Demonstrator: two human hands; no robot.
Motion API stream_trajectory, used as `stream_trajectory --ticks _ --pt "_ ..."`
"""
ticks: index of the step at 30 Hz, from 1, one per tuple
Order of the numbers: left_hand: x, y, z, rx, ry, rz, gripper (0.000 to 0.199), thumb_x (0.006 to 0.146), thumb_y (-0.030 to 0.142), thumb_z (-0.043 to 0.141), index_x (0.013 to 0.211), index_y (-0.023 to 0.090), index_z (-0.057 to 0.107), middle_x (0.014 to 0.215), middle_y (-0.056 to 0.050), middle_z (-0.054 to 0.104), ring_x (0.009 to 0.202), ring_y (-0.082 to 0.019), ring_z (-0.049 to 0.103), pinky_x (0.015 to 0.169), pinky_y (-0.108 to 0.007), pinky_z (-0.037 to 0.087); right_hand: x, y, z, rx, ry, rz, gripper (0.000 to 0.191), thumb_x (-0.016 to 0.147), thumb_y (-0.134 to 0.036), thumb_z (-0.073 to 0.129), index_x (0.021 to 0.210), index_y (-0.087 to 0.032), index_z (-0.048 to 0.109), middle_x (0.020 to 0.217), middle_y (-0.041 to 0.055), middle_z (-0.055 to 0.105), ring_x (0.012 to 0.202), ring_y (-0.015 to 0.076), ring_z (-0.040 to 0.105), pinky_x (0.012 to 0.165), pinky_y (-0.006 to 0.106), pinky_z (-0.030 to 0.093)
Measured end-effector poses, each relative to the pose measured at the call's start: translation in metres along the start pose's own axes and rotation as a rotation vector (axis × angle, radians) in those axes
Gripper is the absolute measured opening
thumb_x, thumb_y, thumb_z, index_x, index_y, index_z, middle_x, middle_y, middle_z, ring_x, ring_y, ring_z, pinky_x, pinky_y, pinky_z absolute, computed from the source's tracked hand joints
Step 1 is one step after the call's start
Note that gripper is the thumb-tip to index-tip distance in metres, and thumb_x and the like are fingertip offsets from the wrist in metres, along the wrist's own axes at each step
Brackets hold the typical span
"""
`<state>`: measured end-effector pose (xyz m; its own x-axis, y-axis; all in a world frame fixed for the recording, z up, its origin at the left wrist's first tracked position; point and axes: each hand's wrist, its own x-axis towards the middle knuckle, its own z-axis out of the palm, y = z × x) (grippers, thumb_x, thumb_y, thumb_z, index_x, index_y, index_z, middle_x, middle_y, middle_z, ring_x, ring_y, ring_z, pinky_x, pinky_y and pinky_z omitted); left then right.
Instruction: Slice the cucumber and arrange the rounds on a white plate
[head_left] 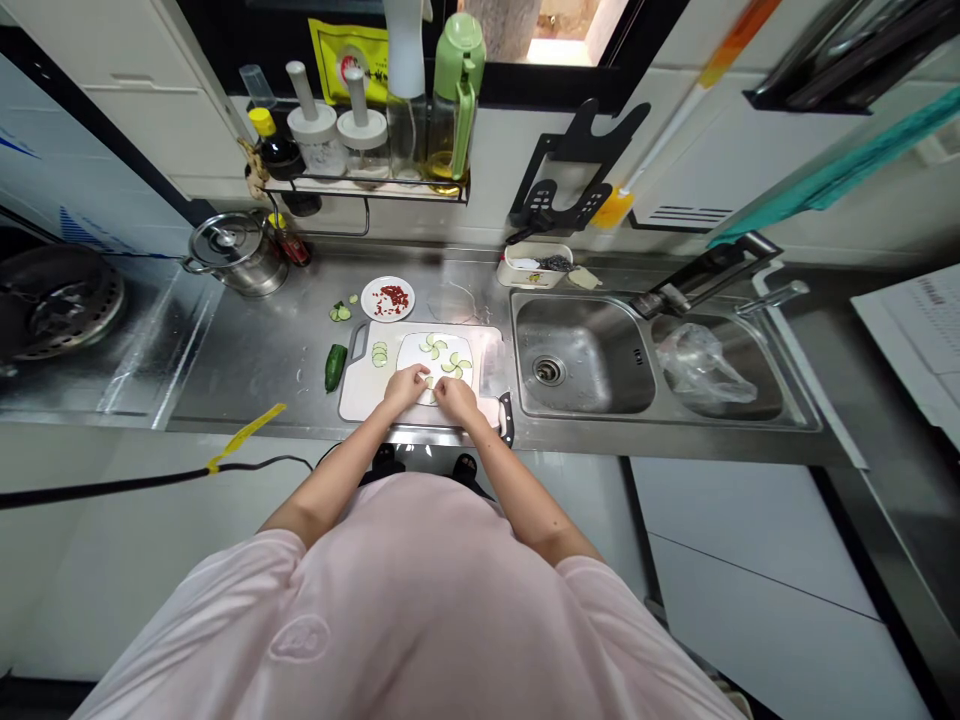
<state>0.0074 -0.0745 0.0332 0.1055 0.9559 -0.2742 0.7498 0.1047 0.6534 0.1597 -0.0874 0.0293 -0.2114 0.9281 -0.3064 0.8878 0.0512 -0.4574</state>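
Note:
My left hand point(407, 386) and my right hand point(456, 399) meet over the near side of a white square plate point(407, 352), fingers pinched. Small pale-green cucumber slices point(430, 391) show between the fingertips; fine finger detail is too small to make out. Farther back on the plate, cut slices form two pinwheel shapes, one a cucumber pinwheel point(456, 364) at the right. Under the plate lies a white cutting board point(367, 393), with a short row of cucumber slices point(379, 354) on its left. A black-handled knife point(507, 418) rests at the board's right edge, beside my right wrist.
A cucumber piece point(335, 368) and some scraps point(340, 312) lie left of the board. Behind it stands a round plate of chopped red bits point(388, 299). The double sink point(585, 350) is to the right, a lidded pot point(238, 255) back left, and a condiment rack point(367, 190) above.

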Motion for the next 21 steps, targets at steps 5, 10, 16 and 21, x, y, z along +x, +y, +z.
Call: stream_trajectory --ticks 5,10,16,21 --pt "-0.009 0.007 -0.001 0.205 -0.008 0.072 0.027 0.082 0.021 0.052 0.104 0.024 0.067 0.092 -0.003 0.068 0.087 -0.017 0.059 0.077 -0.025 0.043 -0.004 -0.003 0.005 -0.1 0.006 0.015 0.022 0.091 -0.025 0.043 0.097 -0.019 0.063 0.095 0.0071 0.066 0.082 0.0164 0.058 0.066 0.023 0.035" --pt "-0.012 0.004 0.002 0.346 0.023 0.119 0.027 0.084 0.022 0.049 0.103 0.025 0.068 0.102 -0.005 0.065 0.098 -0.02 0.056 0.081 -0.029 0.044 -0.008 -0.004 0.005 -0.137 0.016 -0.009 0.025 0.094 -0.027 0.039 0.103 -0.02 0.061 0.099 0.0072 0.064 0.086 0.0166 0.057 0.069 0.024 0.036" --pt "-0.014 0.002 0.002 0.371 0.012 0.129 0.027 0.086 0.025 0.049 0.106 0.025 0.067 0.103 -0.006 0.063 0.099 -0.02 0.054 0.083 -0.029 0.043 -0.017 -0.003 0.006 -0.157 0.062 -0.103 0.027 0.095 -0.029 0.038 0.113 -0.022 0.057 0.105 0.0058 0.062 0.095 0.0175 0.054 0.073 0.025 0.036" --pt "-0.014 0.0 0.004 0.37 0.013 0.128 0.027 0.087 0.028 0.049 0.107 0.026 0.066 0.103 -0.006 0.062 0.099 -0.02 0.052 0.082 -0.029 0.043 -0.021 -0.003 0.006 -0.219 0.035 -0.131 0.033 0.097 -0.033 0.032 0.114 -0.024 0.058 0.103 0.0068 0.059 0.093 0.0183 0.053 0.071 0.025 0.036"
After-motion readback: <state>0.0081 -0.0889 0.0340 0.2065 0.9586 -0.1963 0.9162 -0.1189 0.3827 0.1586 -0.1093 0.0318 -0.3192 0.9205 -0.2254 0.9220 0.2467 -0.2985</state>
